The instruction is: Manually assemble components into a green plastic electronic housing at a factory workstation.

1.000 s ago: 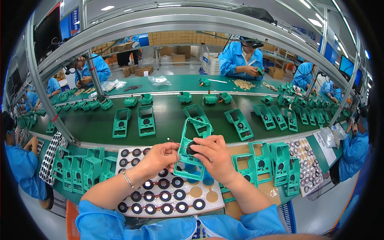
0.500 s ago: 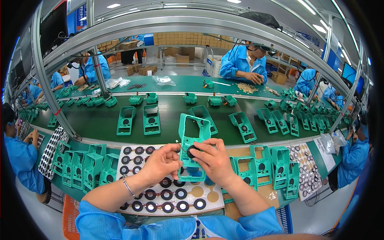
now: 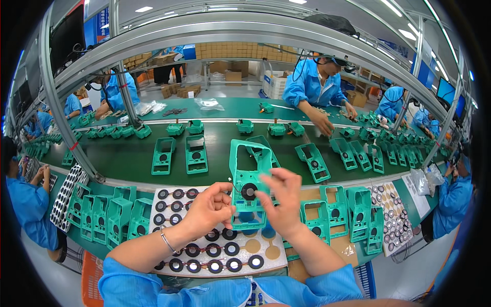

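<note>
Upright in front of me is a green plastic housing (image 3: 246,208) with a large opening in its upper part. My left hand (image 3: 209,205) grips its left edge between thumb and fingers. A round black speaker (image 3: 249,191) sits in the lower middle of the housing, with a thin dark wire at its left side. At the housing's right side is my right hand (image 3: 284,202), its fingers apart and slightly blurred, holding nothing. Below lies a white foam tray (image 3: 276,264) carrying rows of round black speakers (image 3: 231,248) with wires.
Similar green housings stand at the left (image 3: 116,220) and right (image 3: 359,212) of the tray. More lie on the dark green conveyor belt (image 3: 225,153) beyond. Another foam sheet with round parts (image 3: 391,215) is at right. Across the belt, a co-worker (image 3: 317,87) reaches toward it.
My right hand has let go of the speaker and drawn back to the right, its fingers spreading. The co-worker opposite has reached a hand toward the belt. Belt housings have shifted slightly right.
</note>
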`<state>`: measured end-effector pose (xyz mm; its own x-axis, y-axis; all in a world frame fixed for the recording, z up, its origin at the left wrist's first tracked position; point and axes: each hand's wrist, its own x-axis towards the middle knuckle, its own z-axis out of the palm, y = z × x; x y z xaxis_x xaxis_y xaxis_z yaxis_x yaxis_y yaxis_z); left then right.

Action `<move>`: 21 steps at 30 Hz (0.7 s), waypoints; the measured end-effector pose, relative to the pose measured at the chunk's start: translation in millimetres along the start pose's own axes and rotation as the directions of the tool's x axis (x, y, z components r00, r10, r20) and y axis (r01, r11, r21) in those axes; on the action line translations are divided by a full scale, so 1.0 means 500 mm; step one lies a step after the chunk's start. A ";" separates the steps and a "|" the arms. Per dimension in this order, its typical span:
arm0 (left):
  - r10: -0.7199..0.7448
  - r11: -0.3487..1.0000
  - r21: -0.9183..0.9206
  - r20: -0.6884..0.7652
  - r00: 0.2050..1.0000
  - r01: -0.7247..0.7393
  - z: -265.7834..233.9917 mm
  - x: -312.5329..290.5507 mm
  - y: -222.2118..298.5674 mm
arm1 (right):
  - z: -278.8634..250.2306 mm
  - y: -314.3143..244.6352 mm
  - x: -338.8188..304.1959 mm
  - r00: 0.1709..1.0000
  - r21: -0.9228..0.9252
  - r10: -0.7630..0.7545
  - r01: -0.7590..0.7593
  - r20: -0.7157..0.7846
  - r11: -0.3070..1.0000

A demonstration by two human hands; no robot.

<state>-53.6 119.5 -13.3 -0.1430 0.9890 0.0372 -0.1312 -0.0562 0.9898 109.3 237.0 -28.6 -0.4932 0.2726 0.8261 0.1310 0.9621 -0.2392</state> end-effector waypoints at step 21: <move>-0.074 0.982 0.143 -0.298 0.952 0.121 -0.137 0.243 0.000 | 0.015 0.067 0.011 0.776 0.691 0.628 -0.488 0.062 0.534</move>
<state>-138.5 230.4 -18.0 -0.4191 0.9045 -0.0788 -0.0058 0.0841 0.9964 104.6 270.6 -35.9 -0.3539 0.8149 0.4590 -0.2834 0.3743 -0.8830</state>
